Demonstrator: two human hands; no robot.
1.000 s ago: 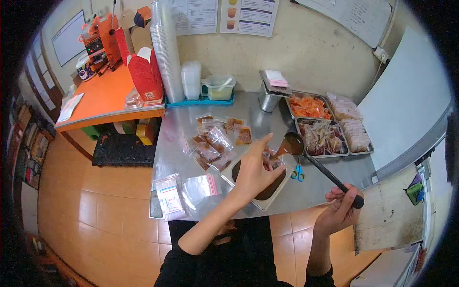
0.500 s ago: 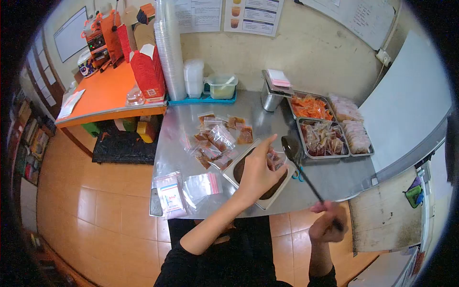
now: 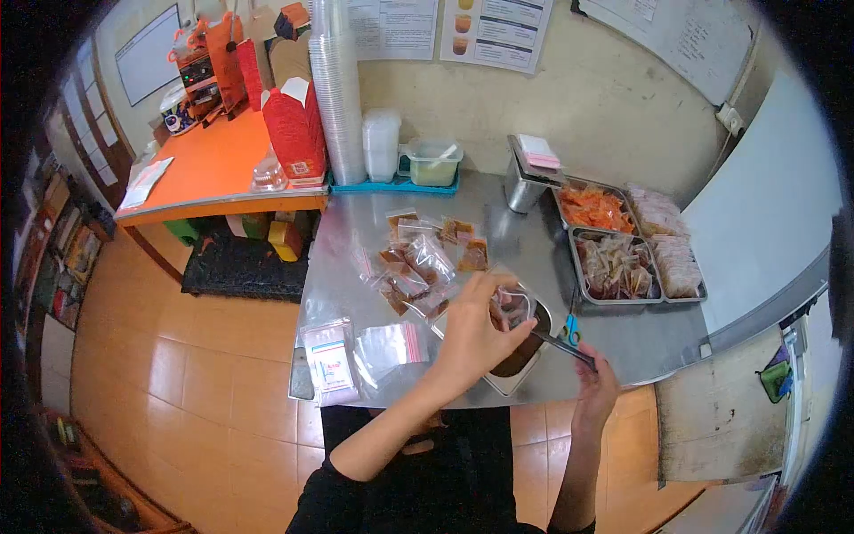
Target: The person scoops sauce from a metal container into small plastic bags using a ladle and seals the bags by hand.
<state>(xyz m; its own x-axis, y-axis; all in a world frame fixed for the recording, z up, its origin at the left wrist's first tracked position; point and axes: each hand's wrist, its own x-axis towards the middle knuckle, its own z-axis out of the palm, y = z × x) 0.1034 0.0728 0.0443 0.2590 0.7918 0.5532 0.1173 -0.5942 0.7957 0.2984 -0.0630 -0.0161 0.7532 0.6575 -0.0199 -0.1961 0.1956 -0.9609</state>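
My left hand [image 3: 476, 334] is closed on a small clear plastic bag [image 3: 514, 303], its mouth spread between thumb and fingers. Beneath it stands a metal container [image 3: 506, 389] with dark brown sauce [image 3: 520, 358] inside. My right hand [image 3: 597, 390] grips a black spoon by the end of its handle [image 3: 569, 348]. The spoon points left toward the bag; its bowl is hidden around my left thumb, so I cannot tell whether it is inside the bag. Filled sauce sachets [image 3: 418, 262] lie in a pile beyond my left hand.
Blue-handled scissors [image 3: 571, 331] lie right of the container. Empty zip bags [image 3: 391, 347] and a bag pack [image 3: 331, 365] sit at the front left. Trays of orange packets [image 3: 594, 210] and brown packets [image 3: 616, 267] stand at the right, with stacked cups [image 3: 336, 107] at the back.
The spoon has swung from above the table's right side down to the bag, its bowl passing out of sight. My right hand has moved slightly up and left. The left hand keeps the bag.
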